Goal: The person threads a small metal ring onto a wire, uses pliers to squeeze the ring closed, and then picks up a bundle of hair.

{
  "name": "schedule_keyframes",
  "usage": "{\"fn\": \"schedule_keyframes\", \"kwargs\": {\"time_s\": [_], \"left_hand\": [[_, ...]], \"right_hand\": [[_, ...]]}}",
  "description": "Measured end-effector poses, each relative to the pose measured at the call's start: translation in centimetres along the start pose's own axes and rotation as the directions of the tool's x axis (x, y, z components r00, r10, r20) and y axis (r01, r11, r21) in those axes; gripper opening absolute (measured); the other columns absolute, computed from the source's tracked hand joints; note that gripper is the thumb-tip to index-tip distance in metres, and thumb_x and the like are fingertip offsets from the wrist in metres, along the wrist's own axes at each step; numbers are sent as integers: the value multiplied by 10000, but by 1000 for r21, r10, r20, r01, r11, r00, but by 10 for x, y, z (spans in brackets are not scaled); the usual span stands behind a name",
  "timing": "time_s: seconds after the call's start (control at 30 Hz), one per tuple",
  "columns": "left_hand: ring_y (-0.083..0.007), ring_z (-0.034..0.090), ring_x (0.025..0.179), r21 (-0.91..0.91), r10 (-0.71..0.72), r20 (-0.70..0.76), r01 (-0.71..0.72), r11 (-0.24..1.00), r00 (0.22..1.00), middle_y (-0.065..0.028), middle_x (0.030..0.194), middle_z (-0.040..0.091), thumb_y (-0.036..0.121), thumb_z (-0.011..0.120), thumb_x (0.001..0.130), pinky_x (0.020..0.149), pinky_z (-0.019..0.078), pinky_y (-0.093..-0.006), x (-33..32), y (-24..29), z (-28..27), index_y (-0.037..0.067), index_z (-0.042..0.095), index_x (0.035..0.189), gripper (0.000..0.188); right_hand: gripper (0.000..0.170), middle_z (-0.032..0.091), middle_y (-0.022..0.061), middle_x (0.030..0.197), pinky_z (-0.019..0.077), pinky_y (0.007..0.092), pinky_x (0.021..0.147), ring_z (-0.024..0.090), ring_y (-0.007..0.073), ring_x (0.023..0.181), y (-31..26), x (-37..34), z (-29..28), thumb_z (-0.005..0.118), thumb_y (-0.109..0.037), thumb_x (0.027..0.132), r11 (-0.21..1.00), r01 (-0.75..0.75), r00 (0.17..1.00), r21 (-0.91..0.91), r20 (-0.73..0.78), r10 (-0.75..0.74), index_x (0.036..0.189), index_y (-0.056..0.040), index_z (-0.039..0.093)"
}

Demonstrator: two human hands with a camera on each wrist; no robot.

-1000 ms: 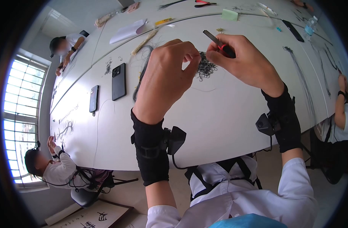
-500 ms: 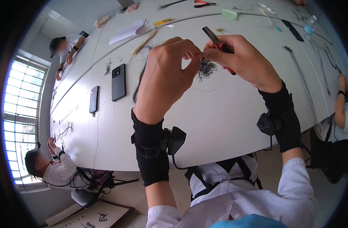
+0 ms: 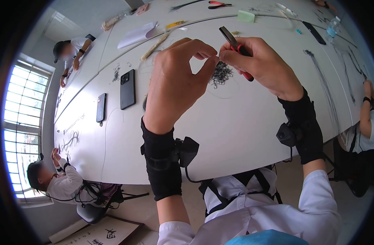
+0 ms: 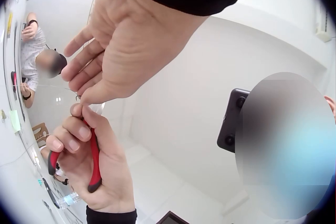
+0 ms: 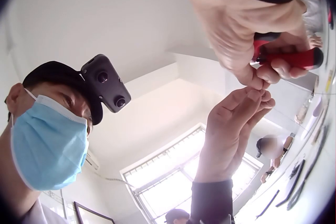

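Thumb and index finger of the left hand (image 3: 174, 77) pinch a tiny dark wire piece (image 4: 78, 98), mostly hidden by the fingertips; the other fingers of this hand (image 4: 136, 40) are loosely extended. Touching those fingertips are the thumb and index finger of the right hand (image 3: 266, 67). Red-and-black pliers (image 3: 240, 49) lie in the right hand's grip, jaws pointing away from the body and holding nothing visible; their handles (image 4: 96, 155) cross the palm. Below the fingertips, a heap of small dark wire loops (image 3: 222, 75) rests on the white table (image 3: 219, 134).
Left of the hands lie two phones (image 3: 128, 89) (image 3: 101, 108) and a pale bundle (image 3: 155, 46). Farther back are paper (image 3: 137, 34), a green note (image 3: 246, 16) and other pliers (image 3: 219, 5). A bottle (image 3: 333, 29) stands at the right. Other people sit around the table.
The right hand has turned slightly, showing more of the red handle and swinging the pliers' jaws a little. Its fingertips have met the left ones, and the left hand's knuckles have spread somewhat.
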State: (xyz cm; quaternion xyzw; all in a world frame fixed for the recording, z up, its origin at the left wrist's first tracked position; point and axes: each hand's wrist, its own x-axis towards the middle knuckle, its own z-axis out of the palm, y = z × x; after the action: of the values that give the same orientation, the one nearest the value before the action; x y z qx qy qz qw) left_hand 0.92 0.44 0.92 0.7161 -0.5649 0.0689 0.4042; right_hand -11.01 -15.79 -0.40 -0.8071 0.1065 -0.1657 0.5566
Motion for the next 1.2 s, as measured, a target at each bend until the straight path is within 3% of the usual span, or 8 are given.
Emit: {"fn": "schedule_keyframes", "kwargs": {"time_s": [0.17,0.37,0.47,0.67,0.77,1.2], "left_hand": [[-195,710,856,-5,34,-32,-34,999,999,-102,926,754,75,755,851,807,535,-317,-1,-3,2,3,745,939,114],[-195,702,839,-39,-64,23,65,997,998,-103,904,751,83,749,865,798,530,-316,0,-1,-1,-11,740,926,112],[-247,697,740,-50,46,-58,-49,998,997,-155,789,703,1,735,825,670,541,-324,0,-4,2,-53,701,868,77],[-243,695,729,-35,-14,-38,13,999,999,-156,792,705,13,724,841,642,535,-324,-2,-3,0,-51,707,878,77],[-204,712,836,-8,-94,50,94,996,994,-116,886,747,98,738,878,804,536,-317,-2,-2,-4,-17,739,935,128],[-208,718,899,-47,-46,54,48,998,997,-120,956,751,72,707,903,867,546,-333,-1,-7,-3,-7,738,986,118]], "right_hand": [[263,532,-9,690,380,243,583,471,87,618,-1,-1,1,680,-284,930,1000,2,1000,3,-9,-2,925,-21,692],[244,546,-8,696,397,238,615,492,85,639,-2,-1,-2,679,-273,935,1000,30,999,-2,16,-30,939,-31,701],[241,587,-1,710,428,231,665,537,84,668,-1,0,-3,684,-276,937,998,63,998,1,16,-63,956,-37,712],[235,650,15,743,463,233,730,599,97,714,-3,1,-4,677,-275,943,997,73,997,-35,0,-73,975,-46,723],[234,648,14,734,458,242,715,592,100,710,-4,0,-3,673,-275,947,996,59,998,-61,32,-57,968,-47,721],[294,620,27,703,414,250,649,547,113,664,-1,0,-2,686,-310,948,998,8,997,-70,71,-3,919,-19,719]]}}
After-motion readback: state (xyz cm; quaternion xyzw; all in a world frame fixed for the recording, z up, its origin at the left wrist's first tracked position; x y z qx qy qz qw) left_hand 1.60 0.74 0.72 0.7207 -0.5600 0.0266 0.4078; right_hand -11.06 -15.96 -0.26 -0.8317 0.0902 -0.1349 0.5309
